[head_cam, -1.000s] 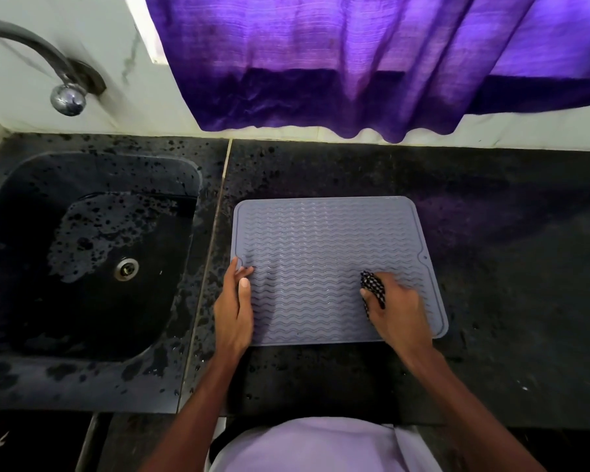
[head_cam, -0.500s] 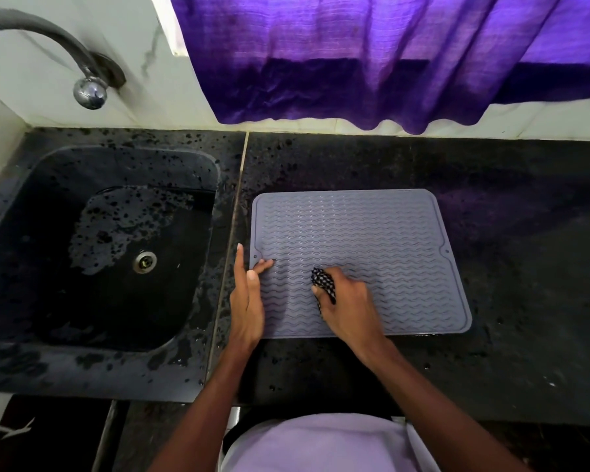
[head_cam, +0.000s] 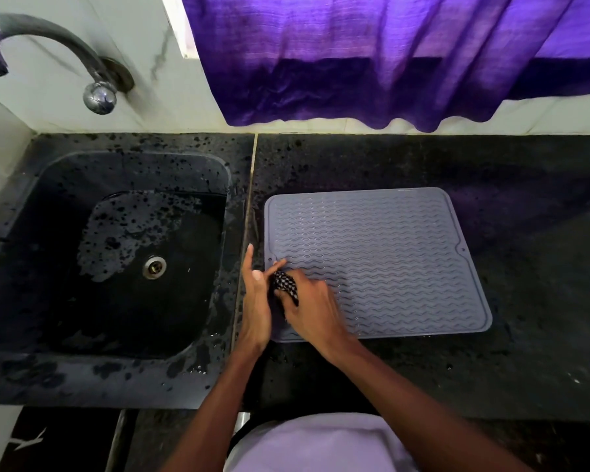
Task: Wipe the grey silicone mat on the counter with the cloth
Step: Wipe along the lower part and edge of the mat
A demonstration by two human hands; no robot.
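The right hand (head_cam: 312,310) is clenched on a bunched black-and-white checked cloth (head_cam: 285,284) and presses it onto the near-left corner of the grey silicone mat (head_cam: 382,257); the left hand (head_cam: 257,301) grasps nothing, its fingers stretched out along the mat's left edge with the thumb tip touching the ribbed surface just beside the cloth. The mat lies flat on the black speckled counter (head_cam: 525,352), close to the seam beside the dark sink (head_cam: 133,260); a purple curtain (head_cam: 389,63) hangs above

A grey, wave-ribbed silicone mat (head_cam: 389,253) lies flat on the dark surface (head_cam: 525,352); a bunched black-and-white cloth (head_cam: 285,284) presses its near-left corner.
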